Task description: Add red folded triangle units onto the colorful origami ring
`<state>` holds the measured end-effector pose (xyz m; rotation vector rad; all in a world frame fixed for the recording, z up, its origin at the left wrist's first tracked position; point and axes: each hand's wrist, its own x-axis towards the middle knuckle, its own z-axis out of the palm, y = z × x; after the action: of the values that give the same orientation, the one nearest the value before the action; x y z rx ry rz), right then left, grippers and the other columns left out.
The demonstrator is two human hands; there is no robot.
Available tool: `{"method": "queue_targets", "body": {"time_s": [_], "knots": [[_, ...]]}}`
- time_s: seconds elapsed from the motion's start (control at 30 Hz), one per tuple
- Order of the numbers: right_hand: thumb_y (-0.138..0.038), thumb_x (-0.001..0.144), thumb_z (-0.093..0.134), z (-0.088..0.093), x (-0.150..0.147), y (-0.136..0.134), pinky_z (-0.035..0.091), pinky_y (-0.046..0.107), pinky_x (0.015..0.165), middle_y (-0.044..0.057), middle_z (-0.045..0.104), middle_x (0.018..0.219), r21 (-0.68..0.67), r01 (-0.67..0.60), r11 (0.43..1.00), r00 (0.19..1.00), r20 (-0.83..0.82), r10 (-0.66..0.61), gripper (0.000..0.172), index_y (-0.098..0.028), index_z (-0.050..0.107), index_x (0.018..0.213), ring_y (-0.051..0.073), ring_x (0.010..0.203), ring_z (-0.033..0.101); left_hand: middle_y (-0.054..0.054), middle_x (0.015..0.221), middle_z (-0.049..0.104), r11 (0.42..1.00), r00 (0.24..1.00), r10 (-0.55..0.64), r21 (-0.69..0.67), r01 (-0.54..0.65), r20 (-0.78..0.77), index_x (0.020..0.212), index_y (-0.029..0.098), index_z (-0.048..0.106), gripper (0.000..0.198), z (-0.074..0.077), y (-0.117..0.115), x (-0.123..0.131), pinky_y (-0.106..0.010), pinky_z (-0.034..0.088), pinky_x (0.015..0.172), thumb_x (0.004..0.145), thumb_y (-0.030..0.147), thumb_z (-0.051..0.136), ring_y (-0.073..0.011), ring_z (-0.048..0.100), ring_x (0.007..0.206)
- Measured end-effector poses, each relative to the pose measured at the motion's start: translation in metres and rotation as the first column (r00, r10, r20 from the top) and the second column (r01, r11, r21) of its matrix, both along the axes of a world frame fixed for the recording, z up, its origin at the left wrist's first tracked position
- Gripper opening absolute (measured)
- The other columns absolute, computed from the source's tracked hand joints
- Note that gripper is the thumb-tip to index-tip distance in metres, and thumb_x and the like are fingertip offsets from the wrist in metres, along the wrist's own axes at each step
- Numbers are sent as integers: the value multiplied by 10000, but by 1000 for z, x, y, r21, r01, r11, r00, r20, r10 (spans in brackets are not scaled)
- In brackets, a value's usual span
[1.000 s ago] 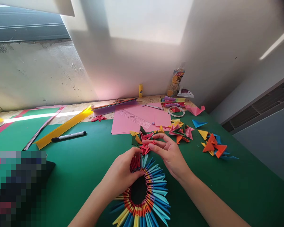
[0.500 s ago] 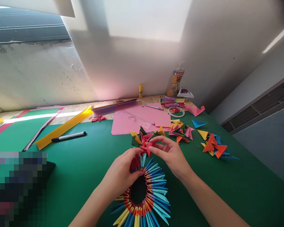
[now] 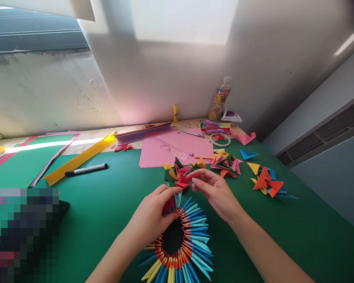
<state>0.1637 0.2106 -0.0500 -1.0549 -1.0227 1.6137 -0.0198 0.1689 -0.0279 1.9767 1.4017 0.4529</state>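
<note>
A ring built of folded paper pieces (image 3: 191, 243), blue outside with orange, yellow and red inside, lies on the green mat (image 3: 106, 212) in front of me. My left hand (image 3: 153, 216) grips the ring's far left rim, fingers curled around it. My right hand (image 3: 215, 190) hovers just beyond the ring and pinches a red folded paper piece (image 3: 185, 179) at the edge of a small pile of red, green and yellow pieces (image 3: 179, 171).
More folded pieces lie in heaps to the right (image 3: 265, 181) and centre right (image 3: 225, 162). Pink sheets with a clear ruler (image 3: 168, 148), a black marker (image 3: 86, 169), a yellow strip (image 3: 79, 159), a tape roll (image 3: 220, 138), a glue stick (image 3: 175, 113) and a bottle (image 3: 220, 99) sit farther back.
My right hand took a red piece from the pile, drew it toward the ring, then shifted slightly right and up. My left hand stayed on the ring.
</note>
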Motion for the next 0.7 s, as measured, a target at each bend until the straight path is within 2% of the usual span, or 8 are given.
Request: {"method": "queue_targets", "body": {"time_s": [0.13, 0.27, 0.5, 0.7], "knots": [[-309, 677, 728, 1, -2, -1, 479, 295, 789, 19, 667, 807, -20, -29, 999, 998, -53, 28, 165, -193, 673, 781, 153, 789, 605, -23, 1046, 564, 1000, 1000, -5, 0, 5, -1, 1193, 299, 510, 464, 0, 0, 0, -300, 453, 799, 758, 165, 601, -189, 569, 891], [-297, 658, 752, -2, -3, -1, 484, 271, 755, 0, 666, 789, -36, 7, 999, 999, -35, -8, 207, -199, 649, 808, 138, 764, 611, -18, 1026, 565, 1000, 1000, 6, -6, -6, -1, 1178, 284, 516, 460, 0, 0, 0, -302, 454, 781, 746, 162, 618, -187, 563, 873], [-318, 700, 718, -5, -4, 1, 436, 349, 908, 51, 704, 909, -1, -54, 999, 998, -27, 54, 226, -193, 616, 858, 198, 947, 626, -21, 1031, 577, 1000, 1000, -3, 0, 3, 31, 1175, 285, 512, 454, 0, -1, 0, -302, 449, 778, 749, 195, 641, -193, 562, 897], [-341, 651, 742, -6, -7, 0, 489, 348, 831, 56, 699, 886, 27, -55, 998, 996, 72, 53, 262, -177, 655, 837, 214, 884, 647, -11, 1047, 574, 1000, 1000, -12, 2, 12, 23, 1178, 296, 503, 462, -5, 2, -1, -309, 450, 798, 753, 181, 645, -193, 561, 938]]}}
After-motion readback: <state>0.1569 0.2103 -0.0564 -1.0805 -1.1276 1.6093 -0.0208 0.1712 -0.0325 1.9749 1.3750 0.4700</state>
